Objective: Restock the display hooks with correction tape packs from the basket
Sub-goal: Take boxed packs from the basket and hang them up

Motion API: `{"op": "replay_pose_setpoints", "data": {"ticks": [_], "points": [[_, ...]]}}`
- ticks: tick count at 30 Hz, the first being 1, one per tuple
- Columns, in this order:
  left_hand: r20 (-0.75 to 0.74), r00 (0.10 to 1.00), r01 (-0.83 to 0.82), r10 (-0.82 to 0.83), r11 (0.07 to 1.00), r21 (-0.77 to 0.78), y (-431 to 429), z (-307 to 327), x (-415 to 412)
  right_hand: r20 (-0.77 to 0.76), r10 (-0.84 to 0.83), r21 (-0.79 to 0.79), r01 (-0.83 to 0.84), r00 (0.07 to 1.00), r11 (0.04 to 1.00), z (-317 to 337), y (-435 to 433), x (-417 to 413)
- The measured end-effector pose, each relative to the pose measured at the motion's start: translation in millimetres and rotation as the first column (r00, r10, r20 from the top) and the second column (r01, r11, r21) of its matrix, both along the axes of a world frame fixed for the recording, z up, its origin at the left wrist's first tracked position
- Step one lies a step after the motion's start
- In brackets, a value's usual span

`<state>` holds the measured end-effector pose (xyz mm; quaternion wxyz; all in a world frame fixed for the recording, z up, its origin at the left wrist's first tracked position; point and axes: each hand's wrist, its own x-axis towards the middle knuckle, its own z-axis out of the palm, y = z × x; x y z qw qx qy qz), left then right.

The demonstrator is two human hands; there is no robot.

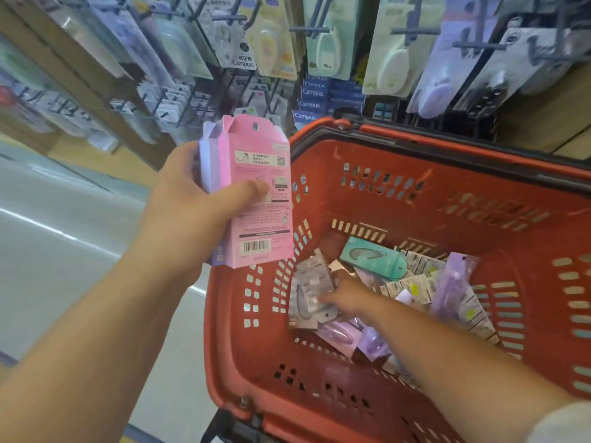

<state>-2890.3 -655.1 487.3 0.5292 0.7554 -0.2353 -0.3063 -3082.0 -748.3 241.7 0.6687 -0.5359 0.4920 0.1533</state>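
My left hand point(192, 199) grips a small stack of correction tape packs point(256, 187), a pink one facing me back side out with lilac ones behind it, held above the left rim of the red basket point(415, 174). Down inside the basket, my right hand point(348, 297) pinches a grey pack point(311, 292) lying among several loose packs, including a teal one point(372, 257) and a purple one point(452, 282). Display hooks point(319, 28) carrying hanging packs fill the rack above and behind the basket.
Blue Campus notebooks point(311, 103) are stacked low on the shelf behind the basket. A wooden shelf frame point(105, 100) runs along the left, with pale aisle floor point(48, 219) beneath it. More small carded goods hang on lower hooks point(179, 100).
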Motion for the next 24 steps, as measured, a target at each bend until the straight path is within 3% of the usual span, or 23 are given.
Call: {"op": "replay_pose_setpoints", "data": {"ticks": [3,8,21,24], "points": [[-0.014,1.0,-0.01,0.009,1.0,-0.016,1,1,-2,0.012,-0.064,0.093,0.063,0.998,0.994,-12,7,6],[-0.02,1.0,0.002,-0.002,1.0,-0.02,2,4,-4,-0.013,-0.014,0.176,0.016,1.0,0.984,-24,11,15],[0.021,1.0,0.019,-0.018,1.0,-0.025,4,0,-7,-0.038,-0.143,0.032,0.145,0.989,0.989,28,-9,3],[0.042,0.999,0.033,-0.033,0.999,-0.015,0,-5,-13,0.006,-0.116,-0.107,0.116,0.993,0.987,60,-35,-20]]}}
